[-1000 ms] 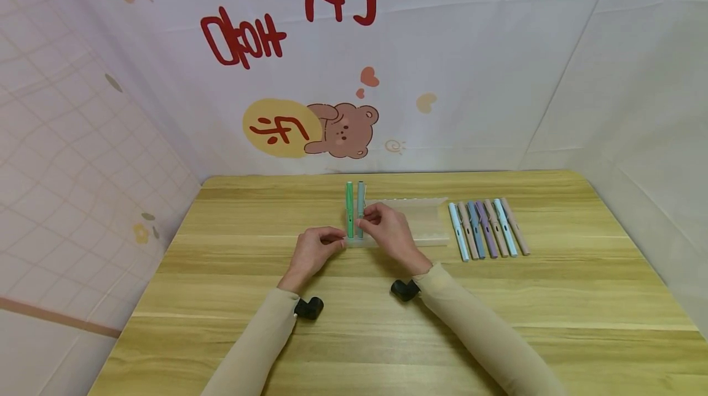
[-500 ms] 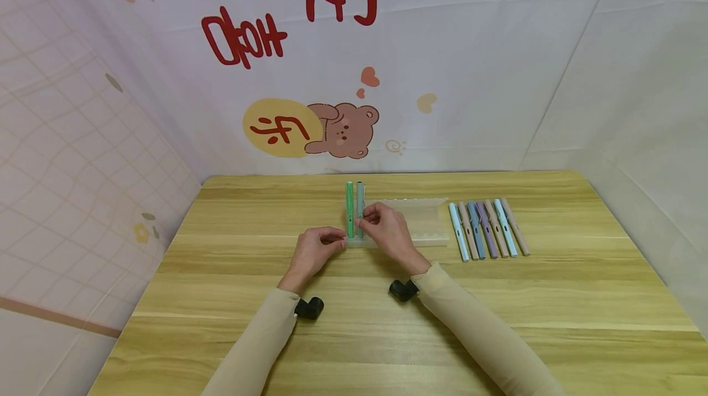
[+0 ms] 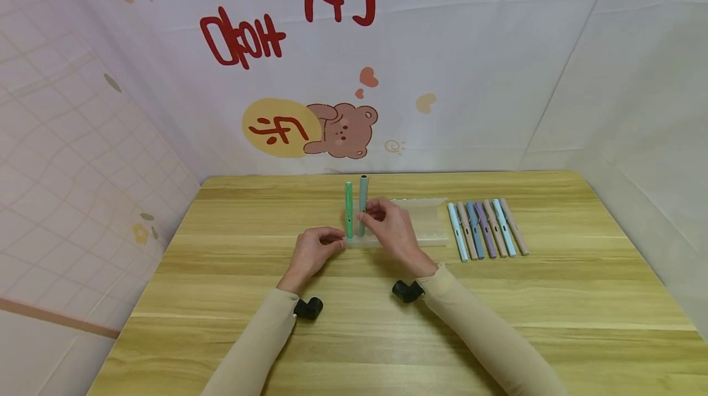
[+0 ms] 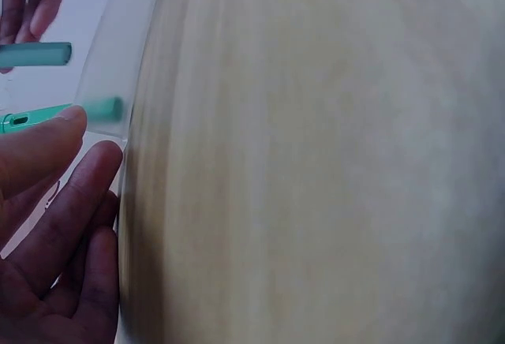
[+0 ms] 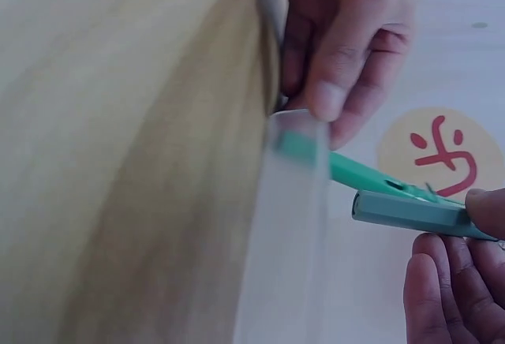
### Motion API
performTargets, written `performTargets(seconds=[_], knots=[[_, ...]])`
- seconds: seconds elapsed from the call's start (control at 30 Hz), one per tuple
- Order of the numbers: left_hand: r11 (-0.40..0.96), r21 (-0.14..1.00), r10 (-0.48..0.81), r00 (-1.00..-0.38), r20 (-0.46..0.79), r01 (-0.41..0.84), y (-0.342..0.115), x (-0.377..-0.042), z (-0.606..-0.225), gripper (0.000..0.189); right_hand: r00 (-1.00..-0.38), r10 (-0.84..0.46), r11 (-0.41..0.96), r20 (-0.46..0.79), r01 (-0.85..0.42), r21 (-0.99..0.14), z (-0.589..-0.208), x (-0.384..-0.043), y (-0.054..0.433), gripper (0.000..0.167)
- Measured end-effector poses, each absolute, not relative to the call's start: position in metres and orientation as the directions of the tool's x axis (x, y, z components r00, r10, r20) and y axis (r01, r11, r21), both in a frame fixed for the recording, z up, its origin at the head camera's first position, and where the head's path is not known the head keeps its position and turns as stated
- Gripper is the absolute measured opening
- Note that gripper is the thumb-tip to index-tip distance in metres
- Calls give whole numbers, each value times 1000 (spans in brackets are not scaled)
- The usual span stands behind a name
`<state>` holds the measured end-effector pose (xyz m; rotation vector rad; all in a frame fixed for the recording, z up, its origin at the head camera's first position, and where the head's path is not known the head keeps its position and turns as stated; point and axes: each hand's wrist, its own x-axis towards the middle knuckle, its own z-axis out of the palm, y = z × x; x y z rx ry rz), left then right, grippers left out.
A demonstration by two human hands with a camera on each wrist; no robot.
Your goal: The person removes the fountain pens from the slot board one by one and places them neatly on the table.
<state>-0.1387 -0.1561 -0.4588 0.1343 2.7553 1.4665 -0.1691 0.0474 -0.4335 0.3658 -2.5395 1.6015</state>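
My right hand (image 3: pixel 394 227) pinches a grey-green pen (image 3: pixel 363 190) between thumb and fingers. In the right wrist view, the lower end of this grey-green pen (image 5: pixel 410 215) hangs free, apart from the frosted clear pen case (image 5: pixel 284 265). A bright green pen (image 3: pixel 349 208) stands upright at the left end of the case, its bottom end behind the case's frosted front lip. With thumb and fingers, my left hand (image 3: pixel 314 254) grips the left end of the case; in the left wrist view its thumb (image 4: pixel 47 147) partly covers the bright green pen (image 4: pixel 39 117).
Several pens (image 3: pixel 487 229) in light blue, beige, blue and purple lie side by side on the wooden table (image 3: pixel 387 334), right of the case. A white cloth with a printed bear (image 3: pixel 345 131) hangs behind the table's back edge.
My right hand has raised the grey-green pen slightly and shifted a little to the right; its top leans toward me now. The left hand and the bright green pen have stayed put.
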Motion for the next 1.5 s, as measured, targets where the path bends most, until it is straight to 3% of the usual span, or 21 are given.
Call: performTargets(seconds=[0.97,1.5], knots=[[553,832,69,-998,8,45,-151,-138,-456,14,-954,-181,350,239,-289,-891,-399,-153,118,26],[561,827,62,-998,3,37,-151,-137,-458,14,-952,-138,424,271,-305,-853,-392,-146,161,32]])
